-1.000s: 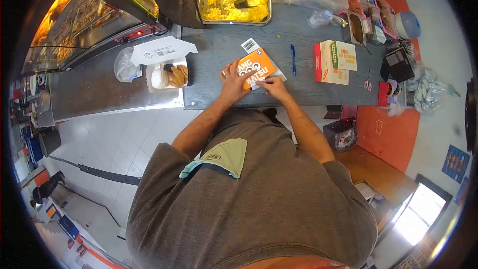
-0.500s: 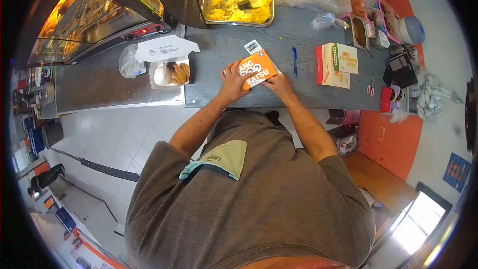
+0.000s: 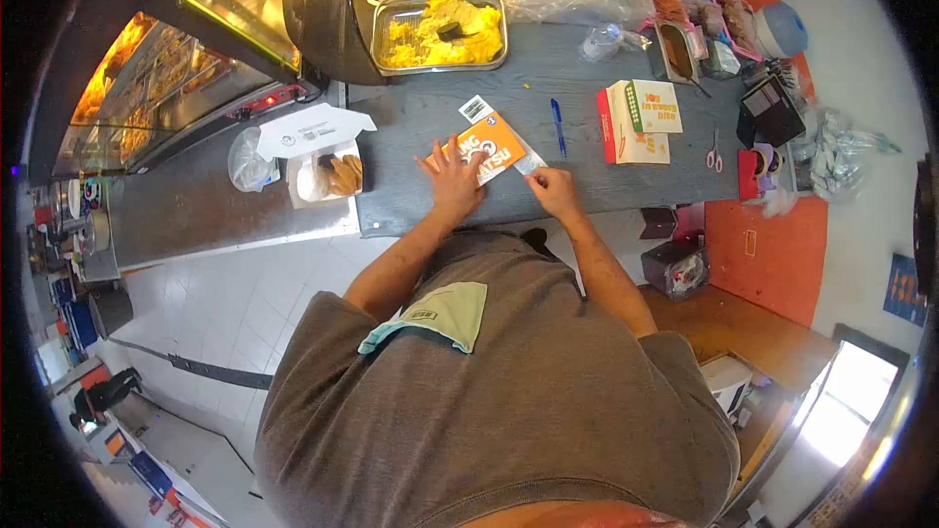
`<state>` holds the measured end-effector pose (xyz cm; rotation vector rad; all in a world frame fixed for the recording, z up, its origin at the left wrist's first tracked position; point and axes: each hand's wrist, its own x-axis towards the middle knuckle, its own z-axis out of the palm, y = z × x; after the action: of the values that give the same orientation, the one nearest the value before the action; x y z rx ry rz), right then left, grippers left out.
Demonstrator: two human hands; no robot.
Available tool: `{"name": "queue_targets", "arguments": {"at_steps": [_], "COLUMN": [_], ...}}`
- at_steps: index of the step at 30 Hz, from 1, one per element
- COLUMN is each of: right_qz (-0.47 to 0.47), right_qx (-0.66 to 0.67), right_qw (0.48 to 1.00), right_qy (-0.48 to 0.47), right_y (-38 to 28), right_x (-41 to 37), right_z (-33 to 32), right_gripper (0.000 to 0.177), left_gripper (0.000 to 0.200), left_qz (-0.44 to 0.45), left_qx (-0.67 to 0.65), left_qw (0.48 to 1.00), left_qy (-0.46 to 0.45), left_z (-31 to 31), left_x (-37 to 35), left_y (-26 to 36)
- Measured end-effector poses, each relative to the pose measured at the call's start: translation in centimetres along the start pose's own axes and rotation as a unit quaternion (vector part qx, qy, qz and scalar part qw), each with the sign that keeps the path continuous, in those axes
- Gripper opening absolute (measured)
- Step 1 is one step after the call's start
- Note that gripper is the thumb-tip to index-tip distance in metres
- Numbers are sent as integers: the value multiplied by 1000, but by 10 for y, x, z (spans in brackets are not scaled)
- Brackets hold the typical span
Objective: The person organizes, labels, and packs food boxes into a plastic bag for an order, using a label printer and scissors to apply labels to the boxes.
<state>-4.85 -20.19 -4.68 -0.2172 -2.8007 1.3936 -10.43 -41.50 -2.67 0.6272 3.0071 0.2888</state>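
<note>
An orange box [image 3: 494, 149] with white lettering lies on the dark table. My left hand [image 3: 458, 181] rests on it, fingers spread and lying flat over its left part. At the box's right edge, a greyish, shiny strip [image 3: 530, 161] sticks out. My right hand [image 3: 556, 190] pinches the end of this strip between thumb and fingers; I cannot tell what it is made of. A white label with a barcode [image 3: 476, 109] shows at the box's far corner. Right of the box lies a blue pen [image 3: 558, 127].
To the left, an open white box [image 3: 333, 191] contains rice and fried pieces. Metal trays of yellow food [image 3: 440, 34] stand at the back, near a lit display cabinet [image 3: 186, 68]. Printed cartons [image 3: 636, 122] and scissors [image 3: 715, 151] lie on the right.
My right hand has moved away from the orange box's edge, drawing the greyish strip outward. My left hand's fingers have spread flatter on the box. The whole view has shifted slightly.
</note>
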Motion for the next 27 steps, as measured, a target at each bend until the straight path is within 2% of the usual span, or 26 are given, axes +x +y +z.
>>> {"name": "queue_targets", "arguments": {"at_steps": [1,3,7,9,13,15,16,19,21,25,27], "right_qz": [0,19,47,58,90,82,84,106,123,87,79], "right_qx": [0,-17,-16,5,19,11,14,50,87,53,206], "right_qw": [1000,1000,999,998,996,996,996,993,988,995,973], "right_qy": [8,1,6,1,2,12,18,11,-27,-20,-68], "right_y": [-2,0,9,12,19,22,23,23,21,15,11], "right_x": [-1,-11,-35,-50,-75,-86,-90,-97,-97,-91,-88], "right_z": [0,-2,3,3,-1,-2,-2,-8,-12,-26,-38], "right_gripper": [22,23,25,23,23,23,23,24,22,20,22], "left_gripper": [63,65,68,67,71,81,81,88,89,92,95], "left_qz": [8,-18,27,40,46,32,38,48,-2,-13,-21], "left_qx": [1,-81,-78,-5,52,-44,-42,-55,-38,-23,-61], "left_qw": [1000,996,996,999,998,998,998,997,993,994,992], "left_qy": [3,29,38,-31,-6,31,31,-16,-112,-106,-108], "left_z": [-6,-16,4,4,-3,-7,-7,-17,-28,-30,-34], "left_x": [3,6,10,12,9,8,10,21,28,33,31], "left_y": [2,7,-2,-2,7,10,9,9,15,25,28]}}
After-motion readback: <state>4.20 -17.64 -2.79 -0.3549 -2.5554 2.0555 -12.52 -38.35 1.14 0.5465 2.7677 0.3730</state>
